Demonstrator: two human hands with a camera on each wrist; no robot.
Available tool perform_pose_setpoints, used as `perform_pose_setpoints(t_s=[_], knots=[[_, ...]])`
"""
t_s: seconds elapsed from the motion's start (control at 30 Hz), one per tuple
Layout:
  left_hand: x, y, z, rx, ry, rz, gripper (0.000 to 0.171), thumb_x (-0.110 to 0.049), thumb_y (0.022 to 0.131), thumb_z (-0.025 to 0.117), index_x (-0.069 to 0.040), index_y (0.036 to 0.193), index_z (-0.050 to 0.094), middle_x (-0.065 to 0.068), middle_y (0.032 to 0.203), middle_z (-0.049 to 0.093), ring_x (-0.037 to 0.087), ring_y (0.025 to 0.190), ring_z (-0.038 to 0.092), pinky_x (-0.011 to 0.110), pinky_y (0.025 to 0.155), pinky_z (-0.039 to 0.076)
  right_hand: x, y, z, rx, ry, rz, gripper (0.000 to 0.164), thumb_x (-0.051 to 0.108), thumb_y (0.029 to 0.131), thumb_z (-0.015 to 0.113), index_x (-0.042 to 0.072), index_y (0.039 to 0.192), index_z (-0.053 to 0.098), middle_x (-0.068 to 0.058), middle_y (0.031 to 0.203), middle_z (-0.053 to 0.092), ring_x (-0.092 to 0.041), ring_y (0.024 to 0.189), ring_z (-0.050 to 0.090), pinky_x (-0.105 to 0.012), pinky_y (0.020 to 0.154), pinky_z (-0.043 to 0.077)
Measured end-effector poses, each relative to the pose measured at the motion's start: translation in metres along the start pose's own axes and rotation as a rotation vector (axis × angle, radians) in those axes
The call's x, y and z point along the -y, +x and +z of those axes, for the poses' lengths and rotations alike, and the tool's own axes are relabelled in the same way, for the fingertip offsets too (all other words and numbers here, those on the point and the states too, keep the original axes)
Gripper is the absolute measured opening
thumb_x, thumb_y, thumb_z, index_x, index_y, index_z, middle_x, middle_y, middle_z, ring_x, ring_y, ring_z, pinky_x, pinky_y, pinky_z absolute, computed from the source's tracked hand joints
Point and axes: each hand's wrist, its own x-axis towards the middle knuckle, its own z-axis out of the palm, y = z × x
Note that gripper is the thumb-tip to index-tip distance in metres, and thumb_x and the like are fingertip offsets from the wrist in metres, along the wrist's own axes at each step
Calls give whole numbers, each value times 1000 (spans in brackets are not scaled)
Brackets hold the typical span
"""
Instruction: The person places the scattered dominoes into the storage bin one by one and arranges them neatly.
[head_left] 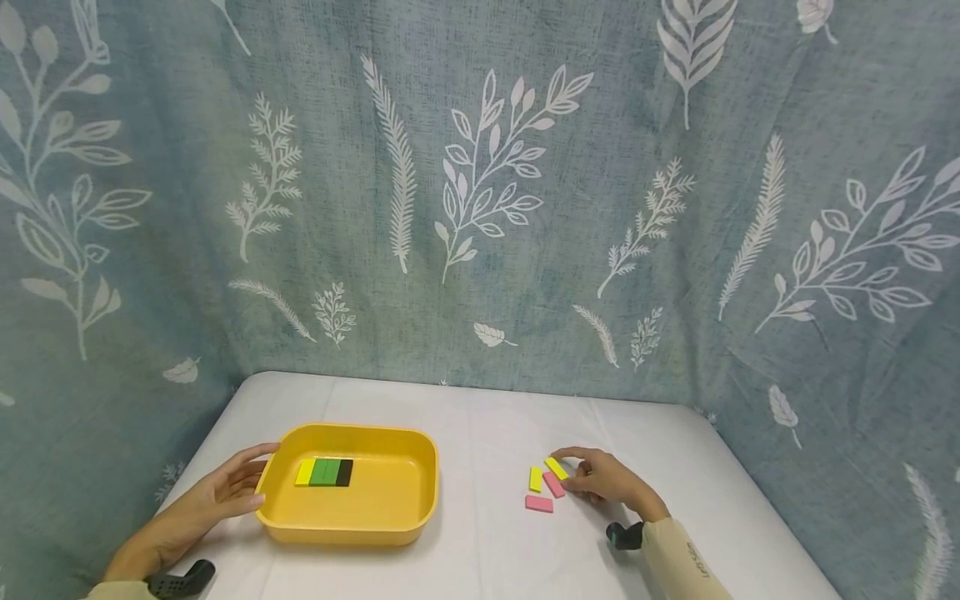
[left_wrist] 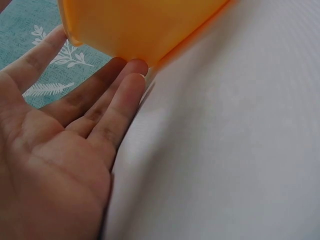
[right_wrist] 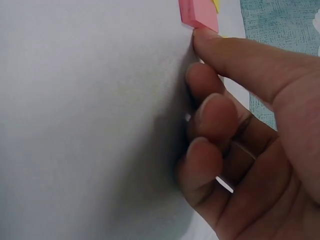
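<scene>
My left hand (head_left: pixel 221 490) rests against the left end of a yellow tray (head_left: pixel 375 535), its fingers fairly straight. In the left wrist view, fingertips (left_wrist: pixel 132 85) touch the tray's outer wall. On the right, my right hand (head_left: pixel 603 477) pinches a yellow block (head_left: pixel 557 468) between thumb and index finger, one at each end. Right under it lies a pink block (head_left: pixel 553 485), its end close to the thumb in the right wrist view. The right hand's other fingers are curled. Another yellow block (head_left: pixel 536 479) and a second pink block (head_left: pixel 538 504) lie just left.
Inside the tray, a yellow block (head_left: pixel 304 472), two green blocks (head_left: pixel 326 472) and a black block (head_left: pixel 345 472) stand side by side in a row. A white cloth (head_left: pixel 480 467) covers the table. Behind it hangs a blue-green curtain (head_left: pixel 420 325) with white leaf prints.
</scene>
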Motion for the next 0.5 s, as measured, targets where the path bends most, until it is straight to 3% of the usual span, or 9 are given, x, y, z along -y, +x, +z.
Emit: perform_pose_setpoints(t_s=[0.2,0.5], knots=[[0,1,1,-2,12,-7,75,-26,102,65,-16,163,23,28,160,30,47,144,34,58,109,43,0,1,-2,24,5,4,53,23,94,77,18,143,60,-1,69,54,-13,52,44,-27,50,40],[0,1,0,-4,8,5,75,-25,102,65,-15,163,22,30,159,30,48,143,34,57,108,44,-3,-2,0,-44,31,58,54,30,87,84,14,134,63,-1,69,54,-13,51,45,-26,49,39]])
